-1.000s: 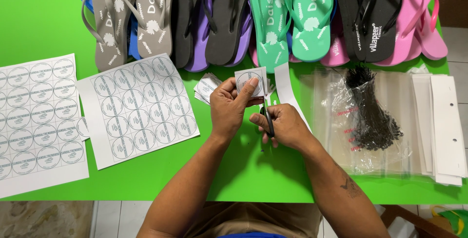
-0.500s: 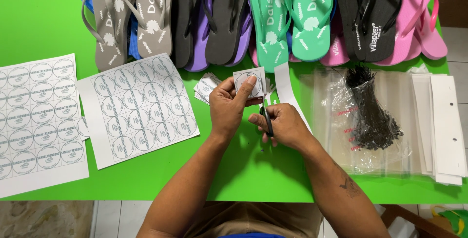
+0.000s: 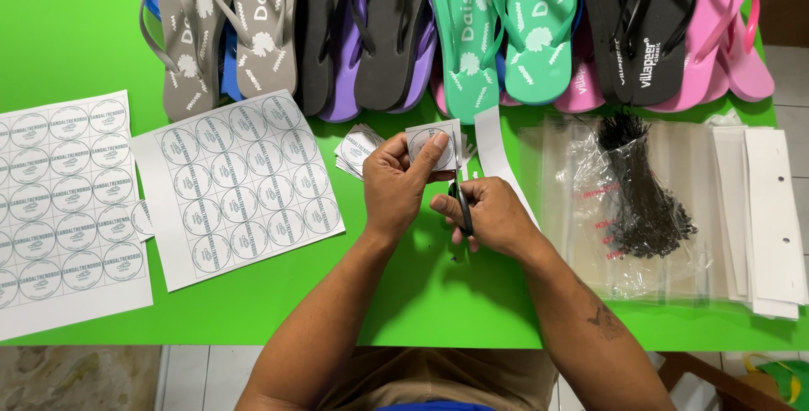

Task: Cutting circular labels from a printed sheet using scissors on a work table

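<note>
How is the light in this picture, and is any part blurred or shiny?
Head view: even, bright light; soft shadows lie on the green table under the forearms. The clear bags show faint glare. The left hand, the right hand, the scissors and the sticker sheets look sharp; no clear motion blur. Edges bend little.

The right hand [image 3: 489, 217] is covering most of the scissors [image 3: 462, 202]; the left sheet of round labels [image 3: 63, 209] is running off the left edge. The flip-flops [image 3: 455, 24] are being cropped along the top.
</note>
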